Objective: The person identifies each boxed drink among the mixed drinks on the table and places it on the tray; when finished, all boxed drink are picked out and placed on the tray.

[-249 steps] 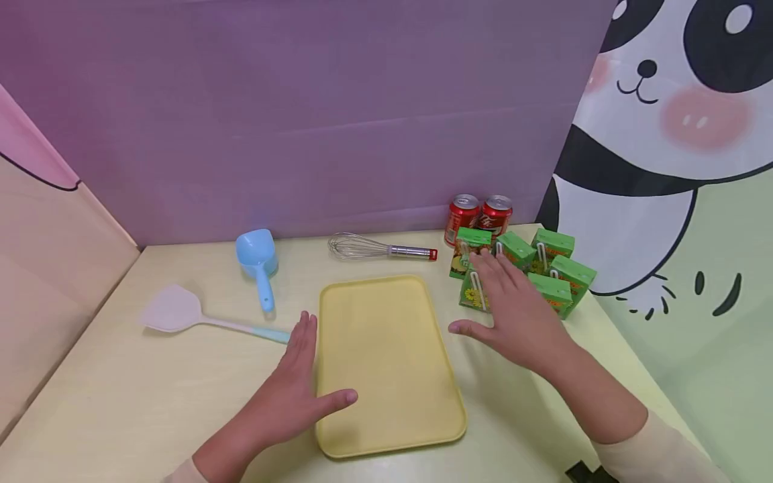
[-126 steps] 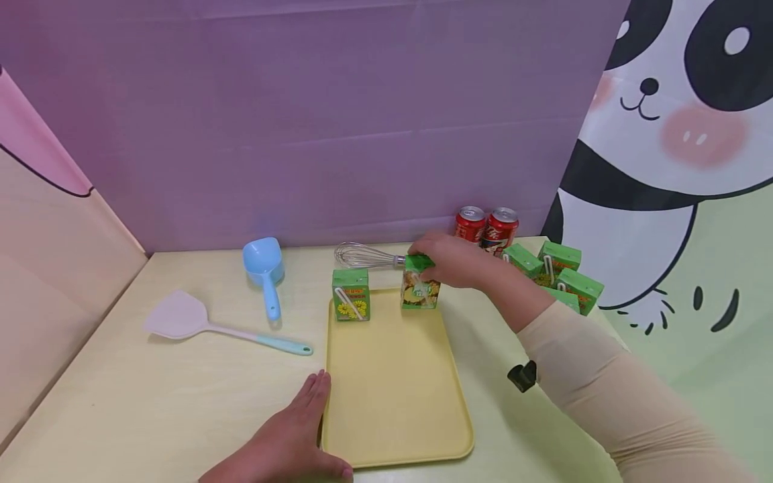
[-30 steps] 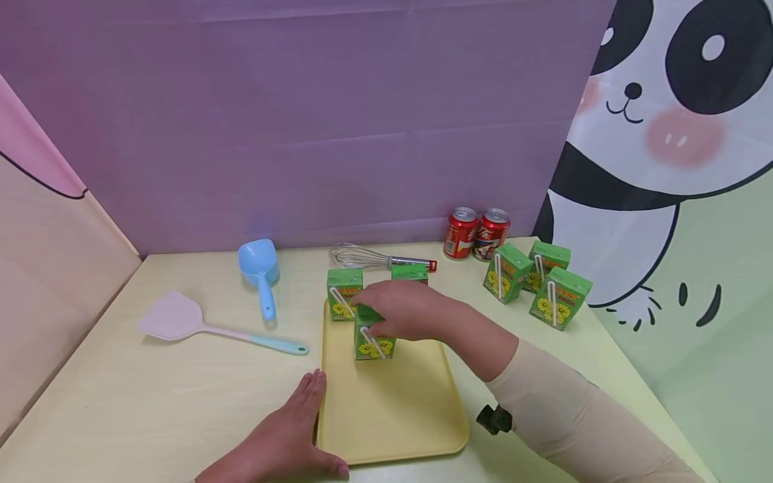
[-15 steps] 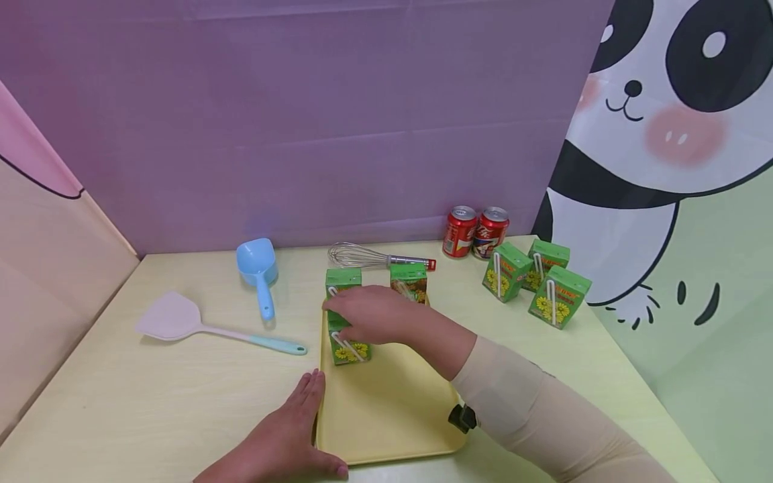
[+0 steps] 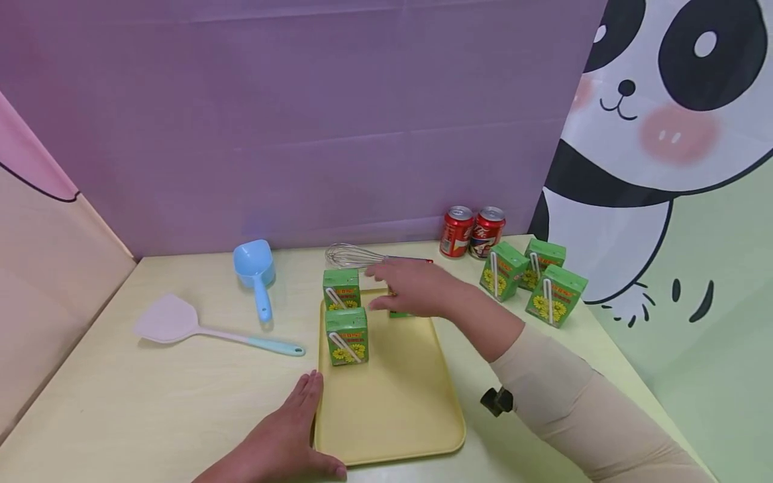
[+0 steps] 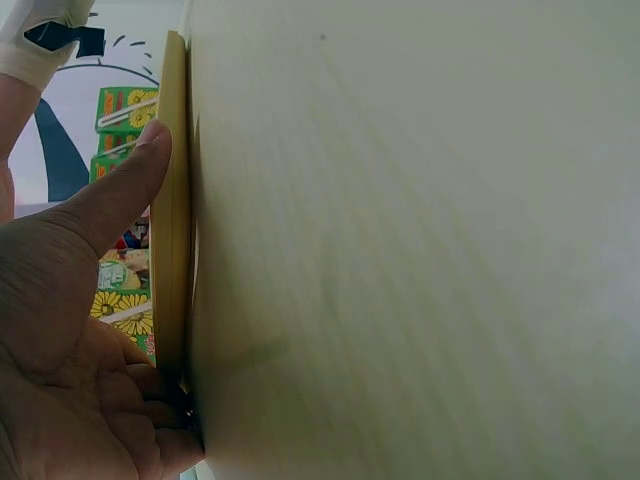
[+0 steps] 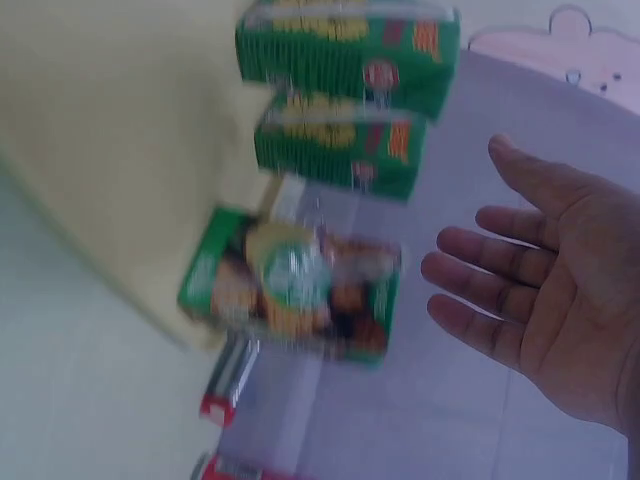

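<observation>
On the left side of the yellow tray (image 5: 392,416) stand two green juice boxes, a nearer one (image 5: 347,345) and a farther one (image 5: 341,283), both upright. A third juice box (image 7: 295,285), at the tray's far right, is mostly behind my right hand in the head view. My right hand (image 5: 419,288) hovers over the tray's far part, holding nothing; its fingers are apart from the boxes in the right wrist view. My left hand (image 5: 280,429) rests along the tray's left edge, fingers straight, thumb at the near left corner.
Three more juice boxes (image 5: 557,295) stand at the right, near two red cans (image 5: 456,232). A whisk (image 5: 350,255) lies behind the tray. To the left are a blue scoop (image 5: 253,263) and a pale pink turner (image 5: 172,320) with a light blue handle.
Three juice boxes have come from the right group onto the tray. Within the last second my right hand shifted the nearest box left, released it and drew back rightward. My left hand stays at the tray.
</observation>
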A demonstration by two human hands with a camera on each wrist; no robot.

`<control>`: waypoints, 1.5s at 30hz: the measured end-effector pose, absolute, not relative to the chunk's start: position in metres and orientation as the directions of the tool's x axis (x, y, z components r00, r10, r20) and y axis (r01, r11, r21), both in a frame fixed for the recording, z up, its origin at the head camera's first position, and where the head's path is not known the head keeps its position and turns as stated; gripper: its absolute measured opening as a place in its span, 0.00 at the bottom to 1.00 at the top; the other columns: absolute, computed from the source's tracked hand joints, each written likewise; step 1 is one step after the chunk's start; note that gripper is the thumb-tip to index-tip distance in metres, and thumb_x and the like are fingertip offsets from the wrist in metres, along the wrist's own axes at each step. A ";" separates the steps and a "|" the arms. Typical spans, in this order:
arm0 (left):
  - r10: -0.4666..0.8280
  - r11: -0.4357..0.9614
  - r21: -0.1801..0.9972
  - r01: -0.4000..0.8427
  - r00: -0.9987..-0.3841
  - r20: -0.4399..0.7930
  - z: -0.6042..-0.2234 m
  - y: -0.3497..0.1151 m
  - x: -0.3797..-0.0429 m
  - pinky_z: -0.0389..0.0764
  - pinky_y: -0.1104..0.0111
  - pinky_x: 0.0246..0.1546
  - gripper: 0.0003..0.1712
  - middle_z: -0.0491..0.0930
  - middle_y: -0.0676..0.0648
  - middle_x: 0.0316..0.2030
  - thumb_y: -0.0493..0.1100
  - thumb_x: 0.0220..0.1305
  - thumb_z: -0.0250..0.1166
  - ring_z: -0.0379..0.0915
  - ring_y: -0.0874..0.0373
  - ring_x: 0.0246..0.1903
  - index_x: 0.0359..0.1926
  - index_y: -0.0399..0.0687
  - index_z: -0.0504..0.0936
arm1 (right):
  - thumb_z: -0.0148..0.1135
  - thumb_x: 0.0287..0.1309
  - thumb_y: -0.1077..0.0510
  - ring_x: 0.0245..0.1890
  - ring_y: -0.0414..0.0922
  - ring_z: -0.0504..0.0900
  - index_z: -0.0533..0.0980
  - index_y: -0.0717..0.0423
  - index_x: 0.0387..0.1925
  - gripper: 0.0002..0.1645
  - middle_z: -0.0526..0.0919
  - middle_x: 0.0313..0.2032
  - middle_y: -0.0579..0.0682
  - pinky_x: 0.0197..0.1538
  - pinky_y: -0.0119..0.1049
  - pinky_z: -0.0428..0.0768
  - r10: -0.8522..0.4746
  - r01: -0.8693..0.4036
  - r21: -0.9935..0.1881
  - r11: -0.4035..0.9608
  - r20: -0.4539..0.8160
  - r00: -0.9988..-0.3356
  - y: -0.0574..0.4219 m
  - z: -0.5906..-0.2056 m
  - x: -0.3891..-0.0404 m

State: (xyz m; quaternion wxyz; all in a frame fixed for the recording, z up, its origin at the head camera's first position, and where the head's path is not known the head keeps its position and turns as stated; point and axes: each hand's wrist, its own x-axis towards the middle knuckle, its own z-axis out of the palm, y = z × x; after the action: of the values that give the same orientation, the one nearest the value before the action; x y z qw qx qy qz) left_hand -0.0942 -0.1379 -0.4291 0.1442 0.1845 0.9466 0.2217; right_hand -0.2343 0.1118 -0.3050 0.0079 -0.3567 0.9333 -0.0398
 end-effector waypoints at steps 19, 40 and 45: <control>0.411 0.832 0.474 0.289 -0.894 -0.176 -0.430 -0.139 -0.094 0.58 0.51 0.61 0.80 0.42 0.43 0.71 0.81 0.24 0.64 0.36 0.49 0.70 0.72 0.40 0.42 | 0.62 0.54 0.41 0.49 0.60 0.73 0.65 0.63 0.57 0.39 0.75 0.49 0.63 0.47 0.58 0.72 -0.055 -0.050 -0.129 0.990 -0.033 -0.998 0.272 -0.303 -0.294; 0.409 0.834 0.477 0.276 -0.891 -0.199 -0.429 -0.137 -0.093 0.57 0.50 0.62 0.80 0.40 0.44 0.72 0.81 0.24 0.64 0.35 0.49 0.70 0.72 0.42 0.41 | 0.65 0.54 0.51 0.55 0.62 0.68 0.62 0.59 0.64 0.39 0.70 0.57 0.64 0.53 0.62 0.66 -0.133 -0.119 -0.173 0.978 -0.072 -0.988 0.278 -0.316 -0.292; 0.401 0.841 0.472 0.264 -0.890 -0.217 -0.429 -0.137 -0.093 0.56 0.49 0.62 0.81 0.39 0.44 0.72 0.82 0.24 0.63 0.34 0.49 0.70 0.72 0.43 0.40 | 0.69 0.50 0.53 0.54 0.58 0.70 0.66 0.53 0.62 0.38 0.72 0.57 0.59 0.51 0.59 0.70 -0.218 -0.205 -0.158 0.966 -0.067 -0.974 0.256 -0.298 -0.274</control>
State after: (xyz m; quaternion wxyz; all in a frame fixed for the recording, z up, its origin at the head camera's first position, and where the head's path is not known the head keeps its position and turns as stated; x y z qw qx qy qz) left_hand -0.0934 -0.1374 -0.4290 0.1553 0.1756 0.9468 0.2205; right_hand -0.2741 0.2559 -0.2979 0.0422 -0.1066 0.9905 -0.0753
